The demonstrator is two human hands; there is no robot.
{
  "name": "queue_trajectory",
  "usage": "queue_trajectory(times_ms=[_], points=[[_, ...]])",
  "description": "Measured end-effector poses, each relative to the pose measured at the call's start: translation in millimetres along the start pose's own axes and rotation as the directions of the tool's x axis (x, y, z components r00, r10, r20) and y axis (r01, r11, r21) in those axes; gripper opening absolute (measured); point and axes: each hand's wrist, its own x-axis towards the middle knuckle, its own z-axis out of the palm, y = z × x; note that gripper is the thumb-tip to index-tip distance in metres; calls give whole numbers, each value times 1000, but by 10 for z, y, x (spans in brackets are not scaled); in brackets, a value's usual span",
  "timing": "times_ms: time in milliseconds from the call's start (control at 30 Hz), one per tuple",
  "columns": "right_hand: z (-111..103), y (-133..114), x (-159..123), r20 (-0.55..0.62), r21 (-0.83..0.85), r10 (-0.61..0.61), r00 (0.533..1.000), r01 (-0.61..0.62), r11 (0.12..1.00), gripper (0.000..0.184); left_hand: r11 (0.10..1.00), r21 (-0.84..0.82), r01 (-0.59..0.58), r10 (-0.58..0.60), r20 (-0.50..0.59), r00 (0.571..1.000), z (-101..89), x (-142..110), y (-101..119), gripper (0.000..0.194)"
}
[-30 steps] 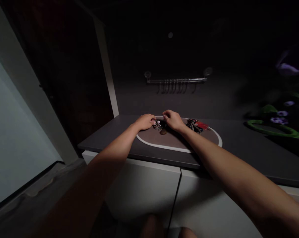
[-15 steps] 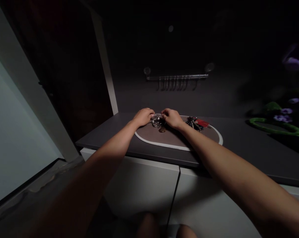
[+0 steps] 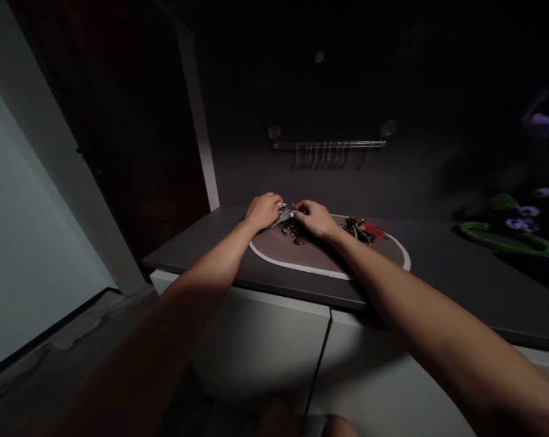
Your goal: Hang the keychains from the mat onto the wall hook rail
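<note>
Dark countertop [image 3: 438, 273], oval mat [image 3: 281, 252] below fingers. Left hand [image 3: 264, 209] curled, fingertips apparently pinching silvery key bunch [image 3: 284, 216] between both hands' fingers; right hand [image 3: 315, 218] seems to pinch opposite side, likely steadying it; red tag [image 3: 372, 229] right of fingers.

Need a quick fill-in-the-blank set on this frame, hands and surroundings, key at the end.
1. A metal bunch shows ____ the left hand and the right hand.
2. The brown oval mat has a ____ rim.
3. The card on the mat is ____ in colour.
4. The clear wall rail carries a row of ____.

Missing words: between; white; red; hooks.
</note>
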Motion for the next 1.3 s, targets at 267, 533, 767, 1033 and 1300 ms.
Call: queue_trajectory(times_ms=[267,533,767,1033,1300], points=[[27,63,38,-90,27,-127,988,129,991,22,999,-33,-21,19,-52,998,-19,-1,24,26],[36,148,101,-155,363,-15,988,71,929,22,983,-176,-47,25,-126,992,-27,28,26,24],[38,147,157,-149,657,11,989,90,748,23,937,-346,-56,18,-112,994,5,31,83,21],[16,160,177,-242,639,-45,969,194,745,26,879,-464,-113,100,-54,994,11,3,152,23],[-46,72,118,-288,386,-108,952,219,896,26,527,-850,-16,28,-2,1000,37,29,233,20]])
